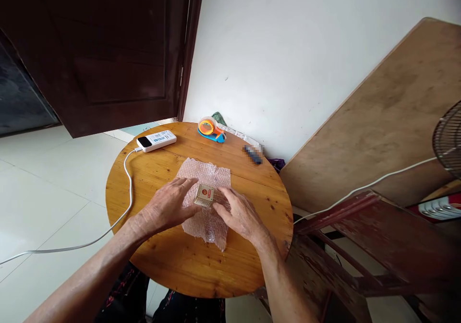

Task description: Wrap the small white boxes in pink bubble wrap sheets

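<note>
A small cream-coloured box with a red emblem sits on a sheet of bubble wrap, near its middle. The wrap lies spread on a round wooden table. My left hand is at the box's left side, thumb and fingers apart, the thumb tip close to the lower edge. On the other side my right hand has its thumb and fingers spread beside the box. Whether any fingertip touches the box I cannot tell.
A blue and orange tape dispenser stands at the table's back. Left of it lies a white power bank with a white cable running off the table. A dark blurred object lies back right. A wall rises behind.
</note>
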A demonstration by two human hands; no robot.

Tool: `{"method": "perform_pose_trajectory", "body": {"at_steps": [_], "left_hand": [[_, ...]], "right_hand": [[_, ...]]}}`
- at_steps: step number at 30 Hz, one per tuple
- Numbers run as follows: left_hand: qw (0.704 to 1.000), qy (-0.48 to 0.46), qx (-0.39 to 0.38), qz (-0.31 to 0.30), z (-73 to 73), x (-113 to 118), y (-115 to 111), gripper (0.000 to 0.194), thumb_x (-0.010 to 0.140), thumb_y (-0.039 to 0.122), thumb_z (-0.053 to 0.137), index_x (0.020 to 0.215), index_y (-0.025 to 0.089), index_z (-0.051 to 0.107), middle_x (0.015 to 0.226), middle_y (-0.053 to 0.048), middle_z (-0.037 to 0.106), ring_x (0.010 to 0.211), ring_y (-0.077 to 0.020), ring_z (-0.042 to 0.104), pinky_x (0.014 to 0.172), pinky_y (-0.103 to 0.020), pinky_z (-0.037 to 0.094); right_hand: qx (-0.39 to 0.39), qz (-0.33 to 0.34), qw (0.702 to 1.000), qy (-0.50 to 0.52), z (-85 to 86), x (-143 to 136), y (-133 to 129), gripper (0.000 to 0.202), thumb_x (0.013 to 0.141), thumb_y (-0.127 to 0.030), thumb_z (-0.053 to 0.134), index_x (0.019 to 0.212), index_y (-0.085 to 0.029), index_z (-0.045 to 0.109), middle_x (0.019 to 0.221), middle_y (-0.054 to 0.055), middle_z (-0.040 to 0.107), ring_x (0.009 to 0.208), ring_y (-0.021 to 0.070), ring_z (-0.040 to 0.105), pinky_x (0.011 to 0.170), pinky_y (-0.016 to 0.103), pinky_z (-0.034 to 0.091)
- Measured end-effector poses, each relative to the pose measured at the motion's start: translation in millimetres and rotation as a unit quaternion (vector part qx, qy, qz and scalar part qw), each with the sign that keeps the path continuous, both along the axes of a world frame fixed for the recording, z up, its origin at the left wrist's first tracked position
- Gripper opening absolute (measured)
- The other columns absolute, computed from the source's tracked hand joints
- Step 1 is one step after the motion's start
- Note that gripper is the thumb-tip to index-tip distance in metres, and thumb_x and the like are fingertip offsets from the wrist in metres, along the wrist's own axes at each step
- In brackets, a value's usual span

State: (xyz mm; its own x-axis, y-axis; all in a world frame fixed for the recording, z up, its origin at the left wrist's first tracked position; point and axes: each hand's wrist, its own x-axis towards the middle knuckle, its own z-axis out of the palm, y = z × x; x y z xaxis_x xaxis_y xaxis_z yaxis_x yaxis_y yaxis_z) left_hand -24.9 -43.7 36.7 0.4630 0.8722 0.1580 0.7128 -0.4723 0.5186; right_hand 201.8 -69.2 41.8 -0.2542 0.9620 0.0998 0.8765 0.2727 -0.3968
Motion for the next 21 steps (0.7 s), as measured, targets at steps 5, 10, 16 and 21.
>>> {"method": "perform_pose_trajectory", "body": {"at_steps": [5, 10, 16, 21], "left_hand": [[0.996, -0.053, -0.067, -0.025, -32.9, 16, 8, 0.106, 0.069, 0.042, 0.077, 0.154, 0.012, 0.023, 0.143, -0.021, 0.055, 0.132, -0.0365, 0.051, 0.108, -0.051, 0.043], [0.999, -0.012, -0.037, -0.032, -50.1, 20, 8, 0.115, 0.062, 0.048, 0.081, 0.154, 0.012, 0.023, 0.149, -0.021, 0.048, 0.138, -0.0388, 0.044, 0.117, -0.054, 0.030], [0.994, 0.040, 0.015, -0.097, -53.6, 19, 5, 0.112, 0.057, 0.064, 0.081, 0.149, 0.018, 0.038, 0.152, -0.019, 0.045, 0.143, -0.0390, 0.036, 0.120, -0.055, 0.024], [0.991, 0.072, 0.050, -0.100, -53.2, 23, -2, 0.101, 0.053, 0.066, 0.083, 0.138, 0.018, 0.055, 0.152, -0.022, 0.041, 0.145, -0.0442, 0.030, 0.120, -0.060, 0.019]], "right_hand": [[0.022, -0.015, 0.999, 0.025, -17.4, -15, 10, 0.038, 0.083, -0.024, 0.067, 0.120, -0.020, 0.058, 0.111, 0.009, 0.071, 0.105, 0.0244, 0.064, 0.090, 0.037, 0.047], [0.039, -0.035, 0.995, 0.083, -19.0, 0, 4, 0.028, 0.080, -0.028, 0.067, 0.106, -0.022, 0.059, 0.102, 0.006, 0.071, 0.095, 0.0228, 0.065, 0.084, 0.034, 0.049], [0.105, -0.195, 0.963, 0.153, -8.7, 60, -2, 0.034, 0.080, -0.047, 0.064, 0.103, -0.022, 0.060, 0.102, 0.008, 0.073, 0.091, 0.0241, 0.067, 0.083, 0.037, 0.051], [0.027, -0.276, 0.960, 0.023, -25.4, 97, -9, 0.033, 0.077, -0.040, 0.064, 0.104, -0.022, 0.063, 0.099, 0.008, 0.074, 0.089, 0.0263, 0.069, 0.079, 0.039, 0.052]]}}
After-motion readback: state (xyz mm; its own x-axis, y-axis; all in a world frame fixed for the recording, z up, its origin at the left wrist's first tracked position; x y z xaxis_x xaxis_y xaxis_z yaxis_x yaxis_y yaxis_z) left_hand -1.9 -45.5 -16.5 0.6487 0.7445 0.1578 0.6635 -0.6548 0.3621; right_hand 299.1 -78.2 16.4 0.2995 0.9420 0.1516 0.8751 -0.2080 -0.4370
